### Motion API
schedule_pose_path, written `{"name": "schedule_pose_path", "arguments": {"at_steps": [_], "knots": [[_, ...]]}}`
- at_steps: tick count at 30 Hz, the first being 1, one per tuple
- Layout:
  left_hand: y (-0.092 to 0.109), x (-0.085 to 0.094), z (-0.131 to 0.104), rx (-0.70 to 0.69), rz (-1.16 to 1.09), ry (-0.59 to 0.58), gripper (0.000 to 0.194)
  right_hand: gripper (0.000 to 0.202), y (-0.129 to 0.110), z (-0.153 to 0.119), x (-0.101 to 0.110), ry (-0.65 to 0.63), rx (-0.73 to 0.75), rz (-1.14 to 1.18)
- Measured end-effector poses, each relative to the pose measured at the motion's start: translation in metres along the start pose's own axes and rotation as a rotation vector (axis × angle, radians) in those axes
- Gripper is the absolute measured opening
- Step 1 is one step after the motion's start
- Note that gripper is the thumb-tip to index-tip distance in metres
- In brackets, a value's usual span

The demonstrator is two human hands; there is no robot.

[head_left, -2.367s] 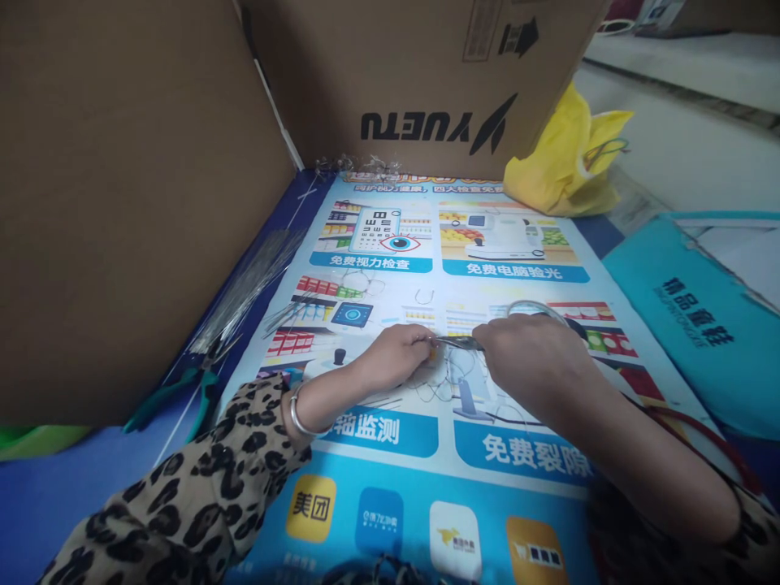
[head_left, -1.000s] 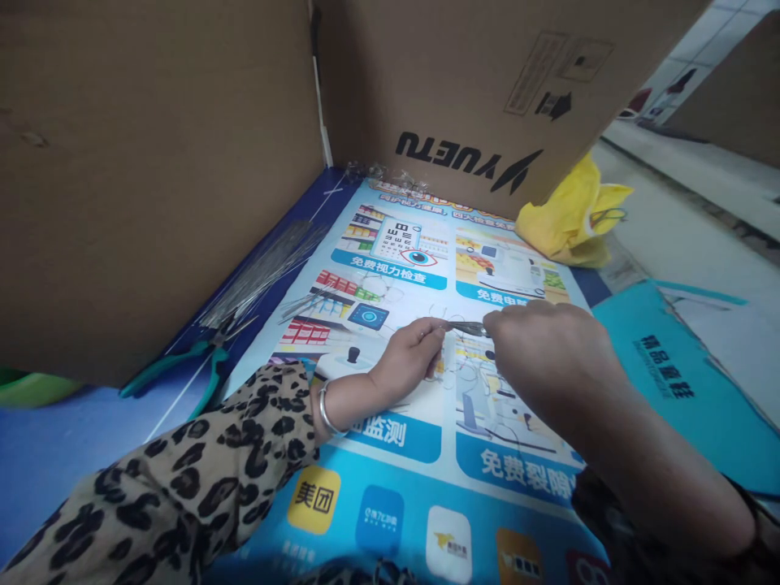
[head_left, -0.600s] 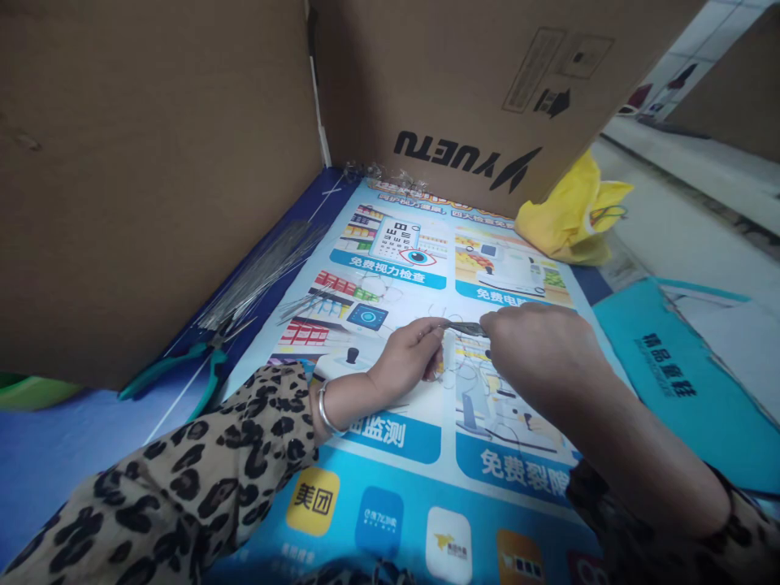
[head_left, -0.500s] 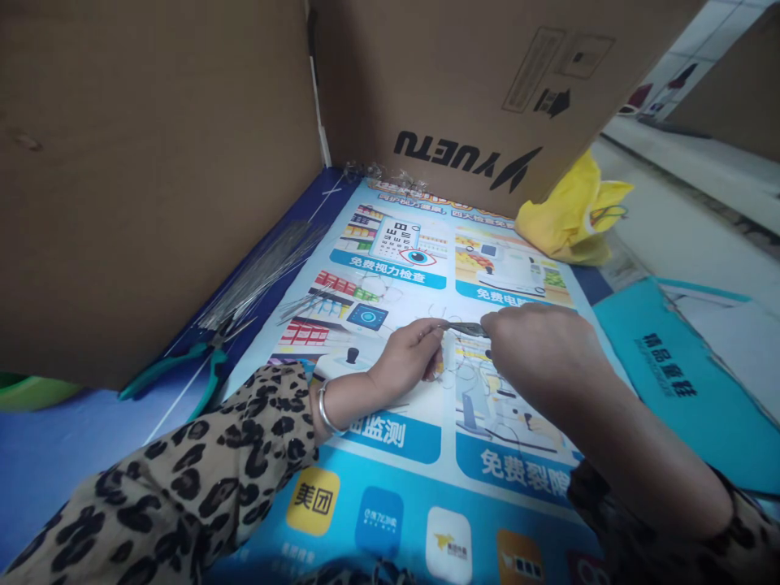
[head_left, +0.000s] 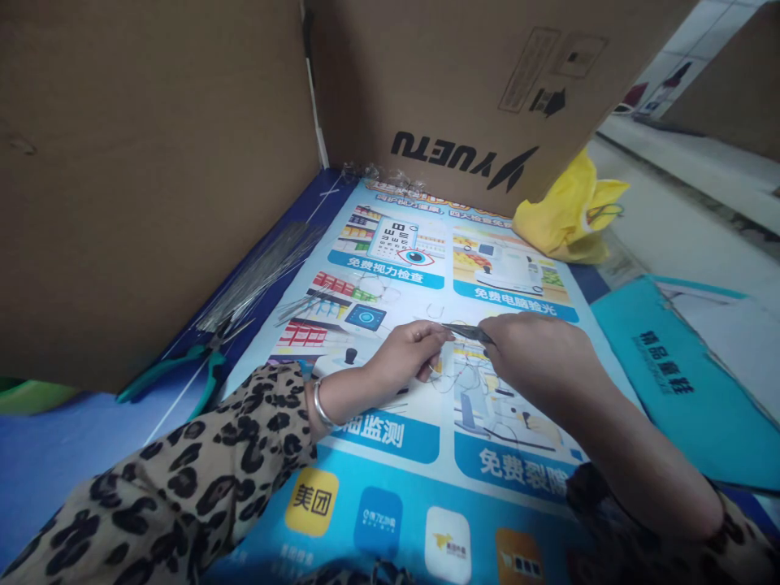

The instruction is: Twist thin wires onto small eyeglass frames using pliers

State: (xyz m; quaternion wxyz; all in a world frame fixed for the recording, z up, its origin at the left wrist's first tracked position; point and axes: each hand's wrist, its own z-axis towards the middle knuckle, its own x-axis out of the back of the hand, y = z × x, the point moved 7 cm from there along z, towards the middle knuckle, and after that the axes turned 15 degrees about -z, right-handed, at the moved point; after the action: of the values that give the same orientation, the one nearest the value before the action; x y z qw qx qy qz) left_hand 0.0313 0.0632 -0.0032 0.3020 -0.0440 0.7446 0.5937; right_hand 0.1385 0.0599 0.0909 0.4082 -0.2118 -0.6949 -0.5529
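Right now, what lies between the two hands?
A pointed metal tool: it juts from the right hand toward the left hand. Beneath are thin wire loops on the printed sheet. The head view shows this.

A loose leopard-print sleeve (head_left: 201, 479), tan with black blotches, fills the lower left, a plain silver bangle (head_left: 322, 406) at its cuff, and darker leopard print shows at lower right.
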Motion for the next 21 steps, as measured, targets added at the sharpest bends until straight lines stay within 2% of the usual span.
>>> {"name": "schedule_pose_path", "arguments": {"at_steps": [6,13,21], "knots": [[0.001,0.008,0.002,0.058,0.124,0.053,0.023,0.024,0.001,-0.003,-0.016,0.027,0.060,0.050],[0.001,0.013,0.006,0.083,0.205,-0.017,0.025,0.024,-0.004,-0.007,-0.029,0.158,0.127,0.049],[0.005,0.010,0.006,0.056,0.355,-0.084,0.020,0.025,-0.013,-0.009,-0.041,0.244,0.171,0.072]]}}
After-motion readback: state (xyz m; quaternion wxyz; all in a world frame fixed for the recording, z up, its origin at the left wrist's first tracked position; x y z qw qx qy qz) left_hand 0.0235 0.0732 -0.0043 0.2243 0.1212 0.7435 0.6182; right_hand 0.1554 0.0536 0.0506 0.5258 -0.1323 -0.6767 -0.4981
